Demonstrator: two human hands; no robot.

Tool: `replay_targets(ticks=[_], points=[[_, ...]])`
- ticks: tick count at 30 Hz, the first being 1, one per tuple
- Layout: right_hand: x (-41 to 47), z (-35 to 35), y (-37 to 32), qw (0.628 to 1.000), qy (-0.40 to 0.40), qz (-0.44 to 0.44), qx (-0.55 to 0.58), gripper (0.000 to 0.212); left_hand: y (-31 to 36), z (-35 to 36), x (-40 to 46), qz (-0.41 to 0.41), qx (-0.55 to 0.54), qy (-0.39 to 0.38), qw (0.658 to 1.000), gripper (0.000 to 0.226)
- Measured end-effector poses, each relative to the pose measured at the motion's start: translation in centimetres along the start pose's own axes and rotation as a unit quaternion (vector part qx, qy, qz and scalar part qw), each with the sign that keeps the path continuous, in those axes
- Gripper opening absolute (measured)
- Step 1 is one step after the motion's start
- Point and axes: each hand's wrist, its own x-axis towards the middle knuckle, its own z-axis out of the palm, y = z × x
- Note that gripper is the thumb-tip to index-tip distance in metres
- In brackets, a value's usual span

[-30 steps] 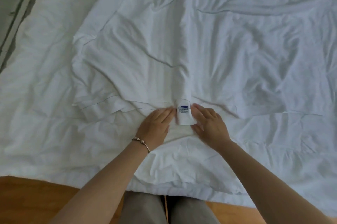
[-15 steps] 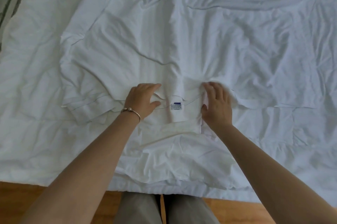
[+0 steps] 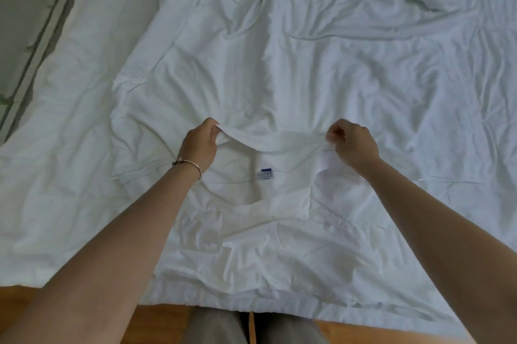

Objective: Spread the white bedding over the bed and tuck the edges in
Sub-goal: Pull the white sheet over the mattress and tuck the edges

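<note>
Bedding (image 3: 307, 69) is lying rumpled across the bed, its near hem lifting. Left hand (image 3: 200, 145) and right hand (image 3: 354, 143) are each pinching that hem, opening it above the label (image 3: 265, 175). Spreading appears underway; next, pulling the hem toward the bed's near edge seems required.

So the bedding (image 3: 321, 69) lies rumpled across the bed (image 3: 70, 125), with its near edge hanging over the floor (image 3: 156, 313) at the bottom. The left hand (image 3: 200, 145) and right hand (image 3: 354, 145) sit side by side mid-bed, each with a grip on the edge of an upper layer, lifted a bit off the layer under it. A small label (image 3: 265, 175) lies between them, slightly nearer the person. Bracelet (image 3: 187, 163) is on the left wrist. Person's legs (image 3: 251, 328) are at the bed's near edge.
</note>
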Motion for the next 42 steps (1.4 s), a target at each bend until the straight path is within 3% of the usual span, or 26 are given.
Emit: replay_targets(ticks=[2,4,9,12,14,16,18,19,21,23,26,27,29,31,34,36,38,40,42], points=[[0.5,-1.3,-0.2,0.989,0.005,0.026,0.149,0.007,0.3,-0.9,0.4,0.010,-0.014,-0.018,1.000,0.030],[0.7,-2.7,-0.4,0.975,0.019,0.039,0.220,0.007,0.7,-1.7,0.5,0.016,-0.016,-0.032,0.999,0.036],[-0.6,-3.7,-0.7,0.982,0.035,-0.015,0.185,0.009,2.0,-3.1,-0.2,0.018,-0.015,-0.049,0.999,0.037],[-1.9,-3.0,0.2,0.992,-0.026,-0.068,0.100,0.013,2.1,-3.8,-1.1,0.030,0.070,-0.082,0.994,0.043],[-2.8,-1.8,1.6,0.986,-0.085,-0.133,-0.042,0.044,1.5,-3.5,-1.9,0.090,0.230,-0.143,0.959,0.075],[-3.1,-0.2,2.9,0.938,-0.140,-0.217,-0.230,0.082,0.5,-2.0,-2.9,0.176,0.358,-0.186,0.898,0.109],[-3.4,1.4,3.5,0.897,-0.151,-0.242,-0.338,0.083,-0.3,0.3,-4.0,0.213,0.419,-0.202,0.859,0.121],[-3.3,2.0,3.6,0.897,-0.129,-0.241,-0.347,0.074,-0.6,1.4,-4.5,0.210,0.424,-0.201,0.858,0.123],[-3.1,2.7,3.6,0.923,-0.068,-0.223,-0.307,0.063,-0.9,3.4,-5.2,0.199,0.408,-0.180,0.873,0.123],[-2.8,2.9,3.8,0.936,-0.045,-0.206,-0.283,0.066,-1.2,4.9,-5.9,0.209,0.377,-0.137,0.892,0.114],[-2.7,2.3,4.7,0.961,-0.062,-0.151,-0.221,0.064,-1.1,5.7,-6.2,0.235,0.303,-0.076,0.920,0.078],[-2.7,1.9,5.0,0.974,-0.065,-0.126,-0.175,0.055,-1.0,5.7,-6.2,0.226,0.282,-0.063,0.930,0.066],[-2.8,0.9,5.2,0.987,-0.071,-0.083,-0.119,0.033,-0.3,5.2,-5.8,0.180,0.257,-0.083,0.946,0.062],[-3.0,0.0,4.4,0.985,-0.081,-0.069,-0.136,0.018,0.7,4.8,-5.2,0.133,0.250,-0.114,0.952,0.054],[-3.4,-1.2,1.1,0.980,-0.032,-0.093,-0.173,0.033,2.7,4.2,-4.6,0.082,0.234,-0.101,0.963,0.055],[-3.8,-2.0,-1.9,0.977,0.001,-0.121,-0.176,0.033,4.8,4.0,-4.9,0.137,0.179,-0.127,0.966,0.088],[-4.6,-2.4,-5.0,0.970,-0.005,-0.177,-0.169,0.031,7.6,4.1,-5.9,0.239,0.150,-0.150,0.948,0.111],[-5.9,-2.6,-7.7,0.962,-0.028,-0.227,-0.146,0.030,10.2,4.1,-6.5,0.291,0.113,-0.087,0.946,0.103],[-7.0,-2.7,-9.5,0.968,-0.016,-0.228,-0.100,0.031,12.1,3.0,-5.8,0.272,0.017,-0.006,0.962,0.064]])
